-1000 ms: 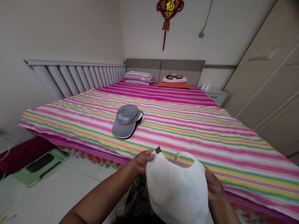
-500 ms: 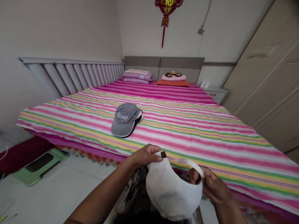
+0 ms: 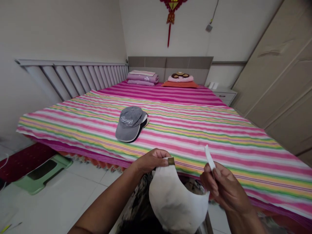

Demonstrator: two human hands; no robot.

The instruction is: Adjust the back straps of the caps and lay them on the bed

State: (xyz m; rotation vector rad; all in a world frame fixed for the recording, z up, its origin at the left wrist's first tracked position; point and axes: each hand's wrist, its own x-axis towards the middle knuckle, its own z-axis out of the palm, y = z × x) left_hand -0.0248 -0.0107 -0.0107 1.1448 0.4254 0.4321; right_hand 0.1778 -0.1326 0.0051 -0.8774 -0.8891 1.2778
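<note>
A white cap [image 3: 176, 201] hangs low in front of me with its rear opening turned up. My left hand [image 3: 156, 160] is closed on the cap's left edge, beside a brass-coloured buckle [image 3: 171, 161]. Between the fingers of my right hand [image 3: 220, 182] is the cap's white strap [image 3: 209, 157], its free end pointing up and apart from the buckle. On the bed ahead, a grey cap [image 3: 130, 125] with white lettering lies stacked over other caps, whose dark and pale brims show at its right.
A striped sheet [image 3: 185, 130] covers the bed. Folded purple bedding [image 3: 142, 78] and a pink-and-orange pile [image 3: 180, 81] sit by the headboard [image 3: 148, 63]. A green stool [image 3: 44, 174] stands on the floor at left; a nightstand [image 3: 224, 95] is at far right.
My right hand has shifted slightly right and raised the strap's free end, which before curved leftward toward the buckle. My left hand keeps its hold on the white cap.
</note>
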